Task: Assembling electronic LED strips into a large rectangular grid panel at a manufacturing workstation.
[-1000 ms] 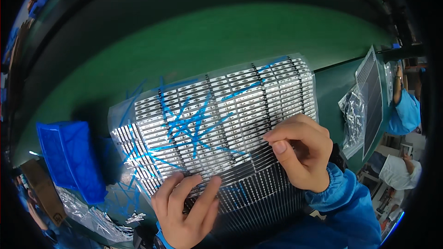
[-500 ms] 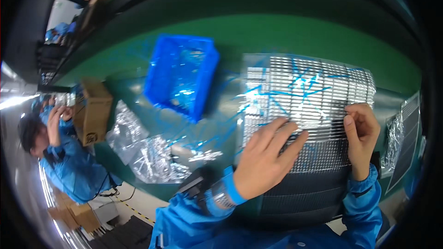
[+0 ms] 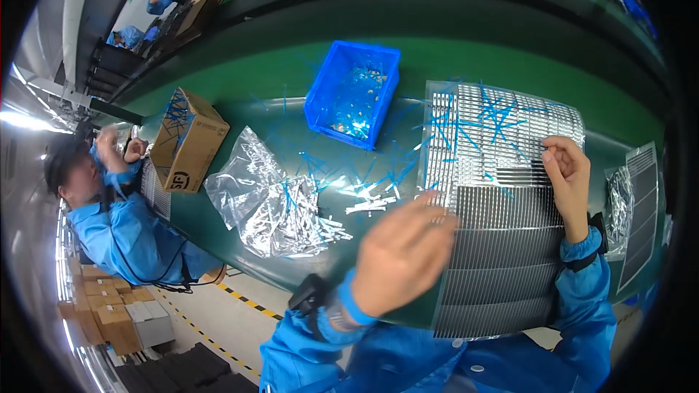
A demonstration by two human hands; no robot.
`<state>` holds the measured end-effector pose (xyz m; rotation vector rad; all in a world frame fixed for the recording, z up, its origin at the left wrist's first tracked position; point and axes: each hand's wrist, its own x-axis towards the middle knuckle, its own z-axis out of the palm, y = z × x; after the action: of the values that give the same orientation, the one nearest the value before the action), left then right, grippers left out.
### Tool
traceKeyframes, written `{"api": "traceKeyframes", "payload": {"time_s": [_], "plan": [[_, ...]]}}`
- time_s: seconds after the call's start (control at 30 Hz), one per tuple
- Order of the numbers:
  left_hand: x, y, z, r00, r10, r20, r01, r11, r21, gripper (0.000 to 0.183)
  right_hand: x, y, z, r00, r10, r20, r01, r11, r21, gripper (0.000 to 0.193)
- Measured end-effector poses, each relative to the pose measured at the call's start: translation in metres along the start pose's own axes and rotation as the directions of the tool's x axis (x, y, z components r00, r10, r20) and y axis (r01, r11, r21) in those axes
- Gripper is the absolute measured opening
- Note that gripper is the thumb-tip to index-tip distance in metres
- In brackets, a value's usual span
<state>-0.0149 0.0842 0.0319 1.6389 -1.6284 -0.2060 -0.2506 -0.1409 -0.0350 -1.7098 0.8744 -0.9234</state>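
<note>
A large sheet of narrow strips (image 3: 520,127) lies before me, silvery on its far part and dark grey on its near part. Thin blue film strips (image 3: 497,118) are scattered over its silvery part. My left hand (image 3: 404,255) is over the sheet's left edge, fingers bent and smeared by motion; what they hold, if anything, cannot be made out. At the sheet's right edge, by the border of silver and dark, my right hand (image 3: 568,185) has thumb and forefinger brought together. Whatever lies between those fingertips is too small to name.
Left of the sheet are a blue plastic bin (image 3: 317,113) with small bits inside, a clear bag (image 3: 247,167) and a heap of silvery strips (image 3: 291,218). A cardboard box (image 3: 200,149) stands near a co-worker (image 3: 124,225). Another dark striped sheet (image 3: 641,211) lies far right.
My left hand has drawn left and nearer, off the sheet's middle. My right hand stays at the right edge. The view has shifted, and more of the sheet's dark near part shows.
</note>
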Motion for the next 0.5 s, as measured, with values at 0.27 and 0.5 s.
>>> {"api": "traceKeyframes", "payload": {"time_s": [0.27, 0.5], "plan": [[-0.032, -0.053, -0.042, 0.972, -0.218, -0.085, 0.232, 0.851, 0.471, 0.013, -0.002, -0.002, 0.000, 1.000, 0.004, 0.024, -0.004, 1.000, 0.015, 0.016], [-0.026, -0.058, -0.044, 0.963, -0.263, -0.054, 0.253, 0.823, 0.508, 0.005, -0.002, -0.005, 0.004, 1.000, -0.012, -0.001, 0.012, 1.000, -0.006, 0.016]]}}
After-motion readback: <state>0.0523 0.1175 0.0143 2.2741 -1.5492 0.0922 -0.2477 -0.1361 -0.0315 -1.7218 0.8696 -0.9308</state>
